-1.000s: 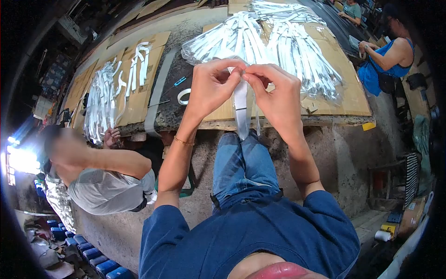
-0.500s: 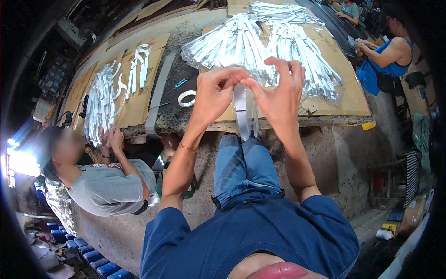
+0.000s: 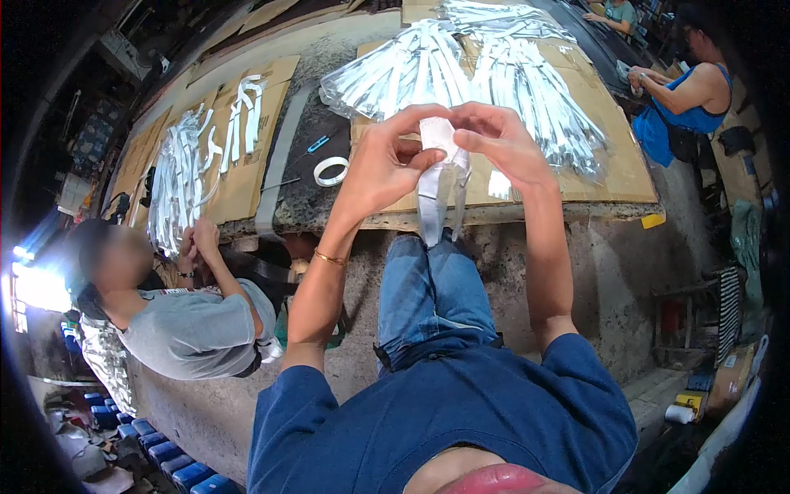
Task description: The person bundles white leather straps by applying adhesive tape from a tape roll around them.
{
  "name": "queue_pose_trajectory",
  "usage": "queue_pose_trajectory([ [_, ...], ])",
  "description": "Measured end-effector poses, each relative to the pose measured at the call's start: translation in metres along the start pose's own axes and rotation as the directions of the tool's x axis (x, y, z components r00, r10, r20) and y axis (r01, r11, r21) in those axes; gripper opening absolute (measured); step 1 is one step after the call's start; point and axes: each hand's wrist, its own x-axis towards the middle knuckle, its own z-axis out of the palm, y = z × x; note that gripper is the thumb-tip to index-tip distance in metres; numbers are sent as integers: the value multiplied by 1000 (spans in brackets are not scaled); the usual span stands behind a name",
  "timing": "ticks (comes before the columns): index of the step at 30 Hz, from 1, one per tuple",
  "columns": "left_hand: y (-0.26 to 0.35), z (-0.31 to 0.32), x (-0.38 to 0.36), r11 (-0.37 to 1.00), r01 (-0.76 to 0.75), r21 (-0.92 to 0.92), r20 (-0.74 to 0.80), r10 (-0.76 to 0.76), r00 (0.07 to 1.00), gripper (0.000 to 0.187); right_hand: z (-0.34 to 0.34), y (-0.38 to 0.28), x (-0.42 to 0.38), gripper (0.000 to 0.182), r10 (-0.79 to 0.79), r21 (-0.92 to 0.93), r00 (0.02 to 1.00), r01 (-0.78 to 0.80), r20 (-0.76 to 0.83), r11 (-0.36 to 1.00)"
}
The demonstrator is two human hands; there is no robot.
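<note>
A flat white strip (image 3: 433, 196), partly see-through, hangs between my hands in front of the table edge. Its broad white top end faces me, and two tails dangle toward my knees. On the left side, my left hand (image 3: 388, 162) pinches that end between thumb and bent fingers. My right hand (image 3: 504, 150) grips the other edge, thumb in front and fingers curled behind. Just past the hands, fanned bundles of white strips (image 3: 415, 70) lie in clear plastic on cardboard. A second fanned bundle (image 3: 531, 103) is to their right.
Left of my hands lie a white tape roll (image 3: 331, 171), a blue cutter (image 3: 318, 145) and a thin rod. A co-worker in a grey shirt (image 3: 193, 325) sits at left beside more strips (image 3: 177, 177). Another person in blue (image 3: 679, 107) is at right.
My fingertips were close together at the strip's top. Now both hands have turned, the right fingers have curled in, and the strip's broad white end shows between the thumbs.
</note>
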Motion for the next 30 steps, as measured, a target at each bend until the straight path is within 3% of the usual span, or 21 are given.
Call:
queue_pose_trajectory([
  [1, 2, 0, 0, 1000, 24, 17, -1, -24, 1000, 47, -3, 0, 1, 27, 1, 1, 1000, -1, -1, 1000],
  [3, 4, 2, 0, 998, 48, 34, 0, -48, 999, 49, -10, -2, 1, 25, 104, -245, 995, -97, 15, 965],
  [7, 3, 3, 2, 995, 54, 88, -29, -52, 998, 54, -8, -5, 1, 28, 128, -303, 992, -123, -5, 945],
  [9, 3, 5, 4, 992, 46, 122, -28, -43, 999, 54, -4, -5, -1, 27, -9, -310, 999, -4, -41, 951],
  [13, 6, 6, 3, 993, 102, 57, -77, -98, 992, 55, -14, -6, -4, 24, -167, -150, 970, 141, -177, 979],
  [15, 7, 6, 2, 992, 111, 52, -78, -107, 991, 55, -18, -9, -13, 21, -92, -273, 988, 54, -127, 960],
  [19, 1, 8, 4, 996, 86, 1, -63, -86, 994, 55, -13, -5, -15, 20, -24, -304, 998, 5, -60, 953],
  [22, 0, 7, 3, 999, 43, -6, -55, -43, 998, 55, -12, 1, -8, 16, -21, -248, 999, 12, -34, 969],
  [24, 1, 5, 5, 999, 41, -4, -57, -41, 998, 56, -10, 6, -5, 14, 11, -38, 999, -13, -30, 999],
  [25, 1, 3, 6, 999, 15, -36, -59, -17, 998, 55, -9, 7, -5, 14, 11, -39, 999, -13, -32, 999],
  [27, 1, 3, 6, 998, -9, -68, -63, 5, 998, 55, -1, 8, -3, 17, -165, -223, 967, 120, -196, 967],
  [28, 3, 4, 6, 998, 0, -67, -90, -7, 996, 55, 2, 6, -5, 17, -167, -222, 967, 122, -194, 967],
  [30, 5, 4, 7, 998, 9, -67, -122, -17, 992, 54, 12, -3, -15, 22, -310, -431, 878, 136, -365, 892],
])
